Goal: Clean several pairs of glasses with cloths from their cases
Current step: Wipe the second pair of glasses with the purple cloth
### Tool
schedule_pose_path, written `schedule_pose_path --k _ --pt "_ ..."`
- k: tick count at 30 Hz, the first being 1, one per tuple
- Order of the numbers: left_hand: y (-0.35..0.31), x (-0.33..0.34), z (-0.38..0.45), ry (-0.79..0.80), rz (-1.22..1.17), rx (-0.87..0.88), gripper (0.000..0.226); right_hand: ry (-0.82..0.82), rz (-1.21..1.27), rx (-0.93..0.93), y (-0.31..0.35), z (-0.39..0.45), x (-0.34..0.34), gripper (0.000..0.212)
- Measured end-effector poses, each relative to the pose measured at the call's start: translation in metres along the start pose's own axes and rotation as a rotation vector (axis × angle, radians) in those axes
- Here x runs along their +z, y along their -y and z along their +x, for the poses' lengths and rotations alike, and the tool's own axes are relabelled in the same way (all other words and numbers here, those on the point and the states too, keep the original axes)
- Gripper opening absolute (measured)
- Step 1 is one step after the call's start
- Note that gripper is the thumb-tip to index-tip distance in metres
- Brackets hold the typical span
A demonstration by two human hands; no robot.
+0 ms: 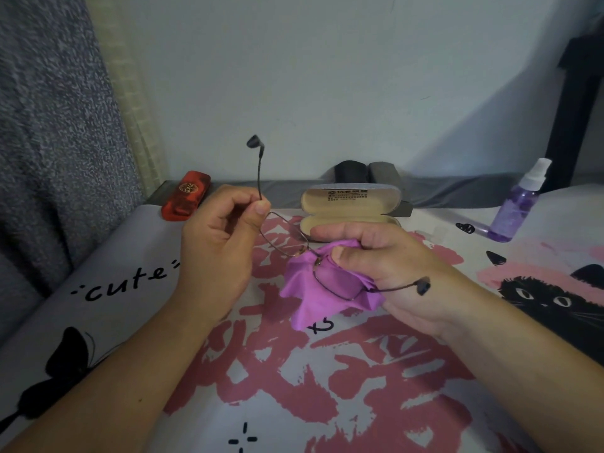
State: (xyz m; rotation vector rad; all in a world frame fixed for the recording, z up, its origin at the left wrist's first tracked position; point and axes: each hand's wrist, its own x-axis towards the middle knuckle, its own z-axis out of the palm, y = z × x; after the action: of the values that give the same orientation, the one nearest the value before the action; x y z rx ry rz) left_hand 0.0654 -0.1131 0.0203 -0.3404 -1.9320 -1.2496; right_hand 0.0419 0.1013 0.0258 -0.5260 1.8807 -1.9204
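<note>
The open glasses case (350, 207) lies at the far side of the printed sheet (294, 371), its lid raised toward the wall; both the lid lining and the tray show cream and nothing is seen inside it. A red case (186, 200) lies closed at the far left corner, so its contents cannot be told. Behind the open case sit two dark rolled shapes (362, 171), one black and one grey; what they are cannot be told. A purple spray bottle (519, 204) stands upright at the far right, well apart from the hands, with liquid filling most of it.

Counted: one pair of glasses, one cloth, two cases, one bottle.

The thin-rimmed glasses (287, 237) are held in the air above the middle of the sheet, near the open case. The left hand (215, 246) has a narrow grip, thumb and curled fingers pinching one temple arm near its hinge, so that the arm rises straight up. The right hand (392, 259) holds the purple cloth (327, 286) bunched round one lens, thumb pressing the cloth on the glass; the other temple arm juts out across that wrist.

The sheet's left edge falls away beside a grey curtain (49, 142). Open printed sheet stretches between the hands and the near edge.
</note>
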Motion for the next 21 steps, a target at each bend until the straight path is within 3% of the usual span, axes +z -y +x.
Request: schedule_pose_path --k 4,8,21 --pt "0.000 0.001 -0.002 0.019 0.038 0.022 0.012 0.050 -0.053 0.057 0.003 -0.003 -0.003 0.035" --pt "0.001 0.002 -0.003 0.050 0.023 0.033 0.018 0.181 -0.113 0.120 0.008 -0.006 -0.002 0.057" --pt "0.002 0.003 -0.003 0.044 0.009 -0.031 0.012 0.076 -0.027 0.134 0.004 -0.007 0.006 0.049"
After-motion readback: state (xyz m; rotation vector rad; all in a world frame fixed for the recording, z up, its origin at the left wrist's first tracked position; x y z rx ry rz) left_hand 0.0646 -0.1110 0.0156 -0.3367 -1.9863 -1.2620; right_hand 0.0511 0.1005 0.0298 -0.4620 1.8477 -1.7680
